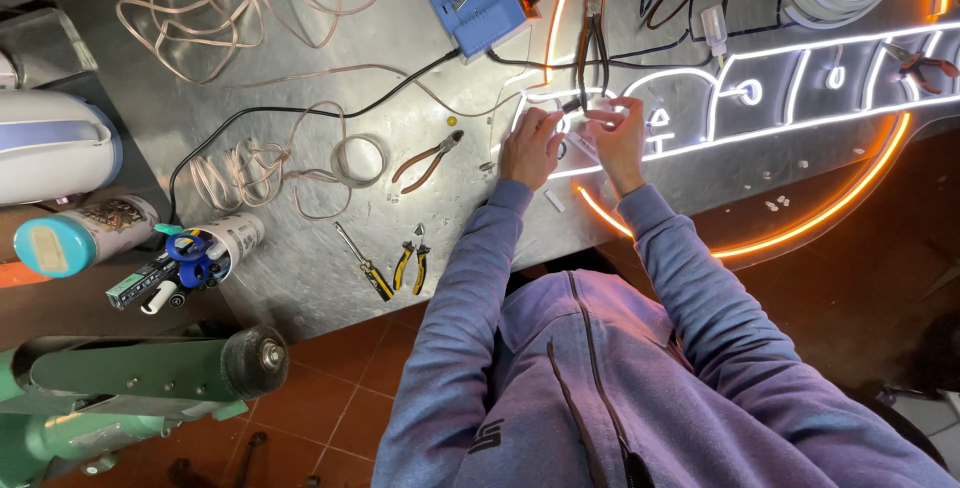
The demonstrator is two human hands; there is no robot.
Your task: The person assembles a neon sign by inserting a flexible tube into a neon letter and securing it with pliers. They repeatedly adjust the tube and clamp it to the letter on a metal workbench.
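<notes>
Left hand [530, 146] rests with curled fingers on the lit white neon strip [700, 138] near the metal workbench's [300, 38] front edge. Right hand [617, 133], just beside it, pinches a small piece, too small to identify, over the same strip.

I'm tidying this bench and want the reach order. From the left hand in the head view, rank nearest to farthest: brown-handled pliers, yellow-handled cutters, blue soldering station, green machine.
From the left hand:
1. Brown-handled pliers, just to its left on the metal table.
2. Yellow-handled cutters, lower left, near the table edge.
3. Blue soldering station, at the top of the view.
4. Green machine, bottom left, off the table.
</notes>
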